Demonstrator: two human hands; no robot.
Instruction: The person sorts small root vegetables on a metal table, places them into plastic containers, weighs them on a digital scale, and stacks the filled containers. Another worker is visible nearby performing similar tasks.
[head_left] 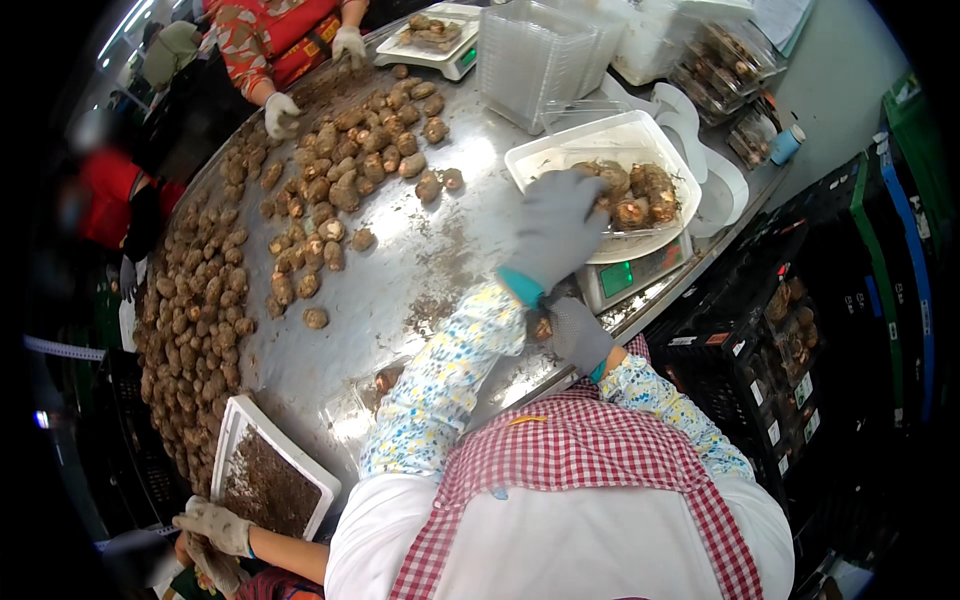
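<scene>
My left hand point(562, 222), in a grey glove, reaches over the near left side of a white tray point(532, 158). Within the tray lies a clear plastic box holding several brown taros point(642, 192). The fingers are at the taros, mostly hidden behind the back of the hand and slightly smeared. Beneath stands a scale point(632, 270) with a lit green display. Close to the table edge, partly behind my left wrist, my right hand point(580, 338) has its gloved fingers closed around a small taro point(542, 328), of which only part shows.
Loose taros point(345, 160) are heaped across the metal table point(400, 250). Stacked clear boxes point(545, 60) and another scale point(440, 45) stand at the far side. Co-workers' gloved hands point(283, 115) are across the table and at lower left by a soil-filled tray point(232, 425). Black crates point(740, 390) line the right.
</scene>
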